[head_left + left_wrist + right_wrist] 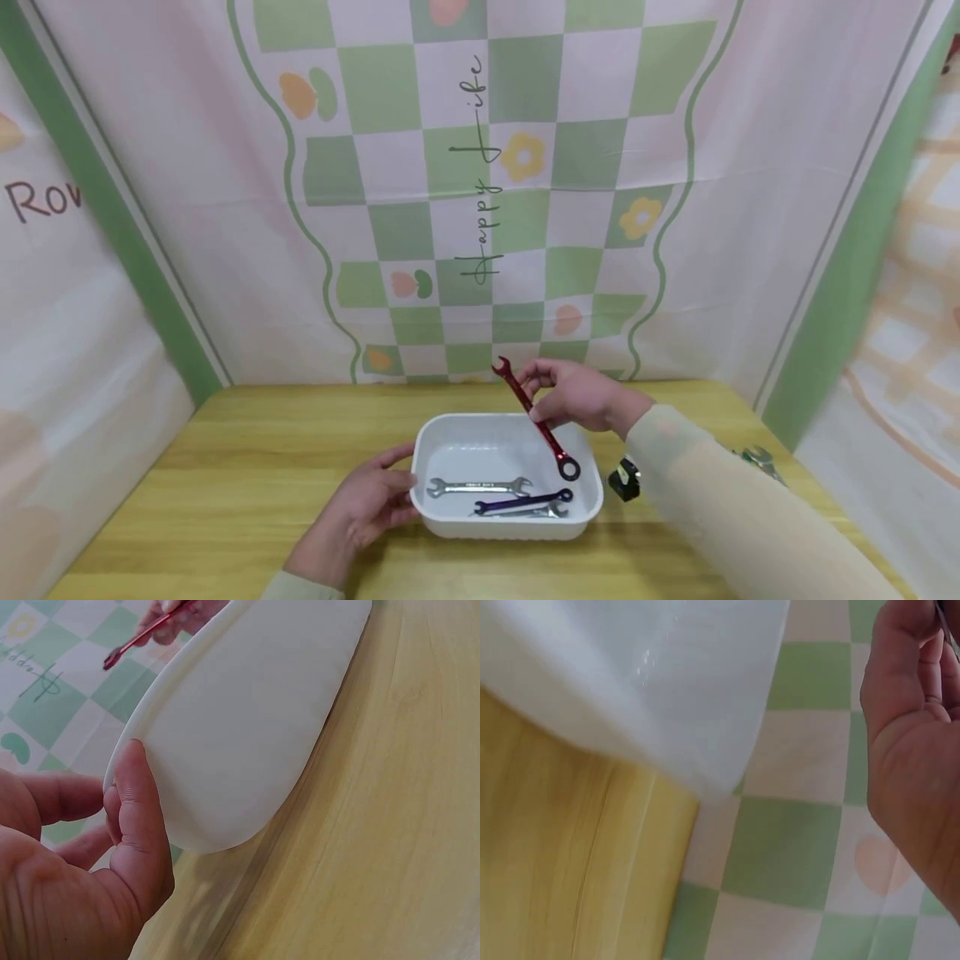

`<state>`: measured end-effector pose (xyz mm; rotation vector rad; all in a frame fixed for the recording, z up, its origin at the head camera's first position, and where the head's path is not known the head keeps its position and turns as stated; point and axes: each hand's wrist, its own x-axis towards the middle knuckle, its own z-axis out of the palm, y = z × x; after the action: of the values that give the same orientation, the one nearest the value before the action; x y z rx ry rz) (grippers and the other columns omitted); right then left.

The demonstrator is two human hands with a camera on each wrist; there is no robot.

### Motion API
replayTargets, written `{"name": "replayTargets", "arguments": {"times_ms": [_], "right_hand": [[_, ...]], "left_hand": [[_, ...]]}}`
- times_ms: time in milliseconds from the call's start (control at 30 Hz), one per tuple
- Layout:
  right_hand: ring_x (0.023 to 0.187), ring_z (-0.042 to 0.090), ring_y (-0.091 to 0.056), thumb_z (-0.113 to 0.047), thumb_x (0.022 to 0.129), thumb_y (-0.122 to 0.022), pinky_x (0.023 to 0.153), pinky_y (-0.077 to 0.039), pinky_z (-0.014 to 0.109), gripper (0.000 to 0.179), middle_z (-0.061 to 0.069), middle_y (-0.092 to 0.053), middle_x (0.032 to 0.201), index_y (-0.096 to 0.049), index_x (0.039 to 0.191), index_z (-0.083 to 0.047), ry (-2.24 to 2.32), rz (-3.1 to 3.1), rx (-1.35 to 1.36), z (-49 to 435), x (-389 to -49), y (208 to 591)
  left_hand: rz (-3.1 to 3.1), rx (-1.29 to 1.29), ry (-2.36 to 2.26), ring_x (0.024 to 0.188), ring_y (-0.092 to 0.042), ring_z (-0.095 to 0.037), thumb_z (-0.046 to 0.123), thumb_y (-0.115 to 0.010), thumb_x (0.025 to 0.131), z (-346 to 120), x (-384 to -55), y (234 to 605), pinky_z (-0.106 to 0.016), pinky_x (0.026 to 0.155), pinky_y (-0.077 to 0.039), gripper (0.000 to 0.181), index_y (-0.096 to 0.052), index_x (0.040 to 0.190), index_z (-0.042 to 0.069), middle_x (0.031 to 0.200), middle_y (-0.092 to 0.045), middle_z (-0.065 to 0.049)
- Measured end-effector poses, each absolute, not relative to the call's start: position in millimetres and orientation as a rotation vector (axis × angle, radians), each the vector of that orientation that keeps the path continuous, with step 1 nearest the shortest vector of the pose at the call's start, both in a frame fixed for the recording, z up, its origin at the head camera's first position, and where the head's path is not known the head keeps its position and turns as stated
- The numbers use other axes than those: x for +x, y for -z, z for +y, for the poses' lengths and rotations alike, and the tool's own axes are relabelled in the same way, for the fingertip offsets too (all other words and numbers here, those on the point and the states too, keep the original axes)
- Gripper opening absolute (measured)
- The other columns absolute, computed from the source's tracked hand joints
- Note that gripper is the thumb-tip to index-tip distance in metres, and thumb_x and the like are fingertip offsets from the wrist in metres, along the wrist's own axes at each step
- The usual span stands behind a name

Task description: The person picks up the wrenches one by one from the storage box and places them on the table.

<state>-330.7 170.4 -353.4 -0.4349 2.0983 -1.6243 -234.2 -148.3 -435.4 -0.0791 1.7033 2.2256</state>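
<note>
A red combination wrench (550, 435) is pinched in my right hand (577, 396) over the back right of a white plastic tray (505, 530). Its open end points up and left; the ring end hangs lower, above the tray. My left hand (371, 498) holds the tray's left end, fingers at the rim, as the left wrist view shows too. Inside the tray lie a silver open-end wrench (480, 487), a purple wrench (522, 502) and, partly behind the front wall, another silver wrench (553, 510). In the right wrist view, the wrench is mostly cut off.
Right of the tray sits a small black object (624, 481) on the wooden table (247, 475). Farther right, partly hidden by my right sleeve, are silver and green metal pieces (761, 458). A checked curtain (517, 225) hangs behind the table.
</note>
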Motion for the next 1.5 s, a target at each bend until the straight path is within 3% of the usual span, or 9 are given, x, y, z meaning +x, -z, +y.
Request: {"name": "replayTargets", "arguments": {"times_ms": [700,967,1233,1500], "right_hand": [[0.081,0.020,-0.061,0.008,0.086,-0.066,0.072,-0.057,0.036,0.049,0.011,-0.055,0.107,-0.045,0.129,0.000,1.832,2.061,-0.295,275,-317,369],[0.084,0.021,-0.062,0.010,0.088,-0.062,0.073,-0.058,0.036,0.049,0.011,-0.054,0.109,-0.041,0.131,0.000,1.875,2.080,-0.238,318,-305,380],[0.080,0.020,-0.062,0.007,0.090,-0.063,0.069,-0.058,0.036,0.045,0.011,-0.055,0.104,-0.046,0.130,-0.006,1.859,2.124,-0.232,355,-295,394],[0.082,0.022,-0.062,0.003,0.089,-0.067,0.072,-0.058,0.039,0.045,0.013,-0.056,0.103,-0.045,0.129,-0.001,1.780,2.187,-0.164,373,-282,405]], "left_hand": [[1.692,-0.063,-2.227,0.074,-0.057,-0.019,-0.003,-0.058,0.091,-149,-233,437,-0.032,0.064,-0.057,0.066,-0.033,0.152,0.000,0.090,-0.059,-0.015],[1.688,-0.063,-2.226,0.075,-0.057,-0.019,-0.003,-0.058,0.090,-148,-233,436,-0.031,0.065,-0.057,0.066,-0.033,0.152,0.000,0.091,-0.059,-0.015],[1.685,-0.074,-2.234,0.075,-0.057,-0.019,-0.004,-0.058,0.090,-148,-233,435,-0.030,0.064,-0.056,0.066,-0.033,0.151,0.000,0.091,-0.059,-0.016],[1.690,-0.069,-2.232,0.077,-0.058,-0.020,-0.003,-0.058,0.091,-148,-233,436,-0.030,0.065,-0.056,0.066,-0.033,0.152,0.000,0.094,-0.059,-0.017]]}}
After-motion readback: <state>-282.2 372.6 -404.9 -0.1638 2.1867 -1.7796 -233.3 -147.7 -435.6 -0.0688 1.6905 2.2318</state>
